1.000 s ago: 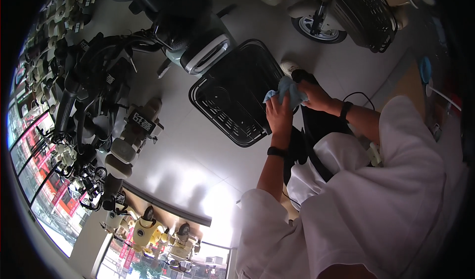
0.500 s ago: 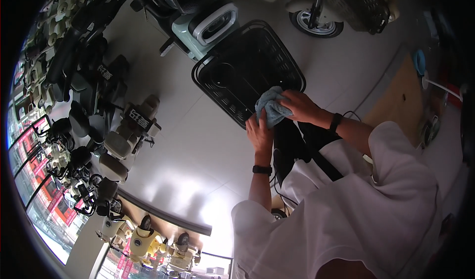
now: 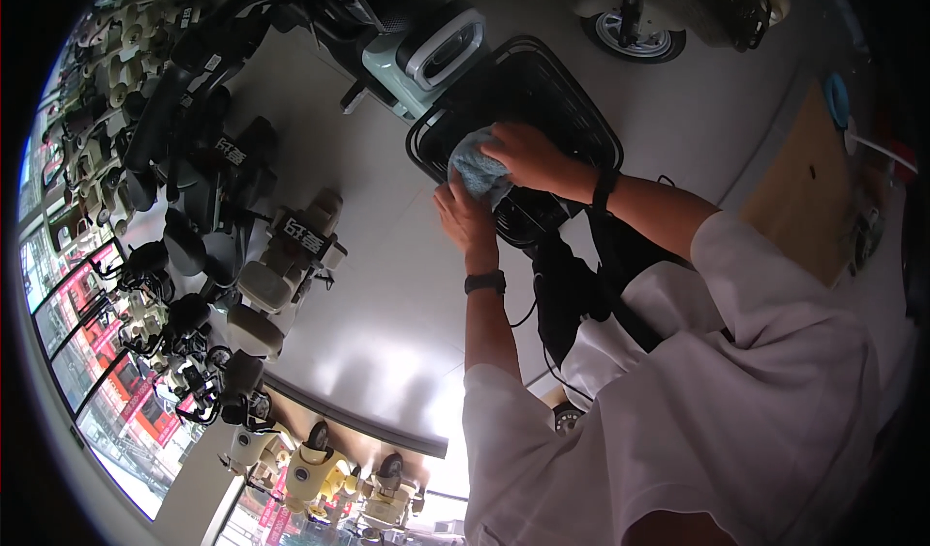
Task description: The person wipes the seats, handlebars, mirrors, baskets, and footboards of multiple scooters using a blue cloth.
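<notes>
A bunched blue-grey cloth [image 3: 477, 165] is held between my two hands over the left rim of a black basket [image 3: 576, 91]. My right hand [image 3: 528, 156] grips the cloth's upper right side, its fingers curled into the folds. From below, my left hand [image 3: 466, 218] presses its fingers on the cloth's lower left edge. The basket is fixed to the front of a pale green scooter [image 3: 412, 66] with an oval lamp panel. Both forearms and the cloth cover part of the basket's near side.
Rows of parked scooters [image 3: 262, 284] stand along the left. Another scooter's front wheel [image 3: 635, 37] is at the top right. A tan board [image 3: 794, 187] lies at the right, near a blue ring-shaped thing [image 3: 836, 100]. Yellow and cream scooters [image 3: 315, 473] stand by the window below.
Both hands and the cloth have moved left and up, from the basket's near corner to its left rim. The view has shifted slightly, so the basket sits farther right.
</notes>
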`<state>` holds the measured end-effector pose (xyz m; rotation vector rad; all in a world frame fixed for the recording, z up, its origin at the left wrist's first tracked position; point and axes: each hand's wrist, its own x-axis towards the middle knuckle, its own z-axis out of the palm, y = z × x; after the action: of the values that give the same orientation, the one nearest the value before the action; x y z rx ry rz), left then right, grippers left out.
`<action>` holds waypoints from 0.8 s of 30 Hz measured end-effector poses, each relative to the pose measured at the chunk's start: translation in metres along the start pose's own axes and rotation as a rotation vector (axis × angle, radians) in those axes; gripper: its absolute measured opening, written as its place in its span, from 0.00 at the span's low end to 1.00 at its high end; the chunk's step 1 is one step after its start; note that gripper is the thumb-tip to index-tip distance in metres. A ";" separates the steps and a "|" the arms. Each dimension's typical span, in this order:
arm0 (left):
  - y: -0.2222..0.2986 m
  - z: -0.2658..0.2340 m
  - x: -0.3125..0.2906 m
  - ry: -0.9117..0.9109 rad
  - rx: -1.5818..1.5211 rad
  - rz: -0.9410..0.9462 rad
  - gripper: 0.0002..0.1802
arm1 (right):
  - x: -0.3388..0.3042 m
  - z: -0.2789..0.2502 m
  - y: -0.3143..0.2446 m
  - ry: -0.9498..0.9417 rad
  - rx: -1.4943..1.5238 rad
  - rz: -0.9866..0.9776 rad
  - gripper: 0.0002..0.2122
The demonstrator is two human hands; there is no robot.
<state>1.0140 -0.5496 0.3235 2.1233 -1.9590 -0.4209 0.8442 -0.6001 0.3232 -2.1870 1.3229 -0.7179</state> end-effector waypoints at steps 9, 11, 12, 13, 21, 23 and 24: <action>-0.020 -0.018 -0.073 -0.331 -0.266 0.319 0.32 | -0.109 -0.021 -0.066 -0.335 -0.119 0.332 0.25; -0.052 -0.031 -0.072 -0.521 -0.265 0.390 0.33 | -0.109 -0.010 -0.095 -0.403 -0.091 0.426 0.26; -0.062 -0.046 -0.068 -0.569 -0.301 0.429 0.34 | -0.110 -0.010 -0.110 -0.407 -0.085 0.459 0.26; -0.073 -0.060 -0.060 -0.619 -0.334 0.465 0.36 | -0.108 -0.006 -0.124 -0.412 -0.076 0.490 0.26; -0.111 -0.247 0.055 -0.088 -0.558 0.625 0.42 | 0.055 -0.041 -0.251 0.295 -0.071 0.239 0.29; -0.107 -0.290 0.086 0.103 -0.591 0.735 0.39 | 0.102 -0.064 -0.277 0.459 -0.104 0.111 0.30; -0.098 -0.310 0.099 0.203 -0.630 0.807 0.38 | 0.118 -0.077 -0.287 0.545 -0.135 0.058 0.31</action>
<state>1.2220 -0.6497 0.5733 0.8721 -1.9997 -0.5288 1.0264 -0.5973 0.5862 -2.1233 1.7285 -1.2993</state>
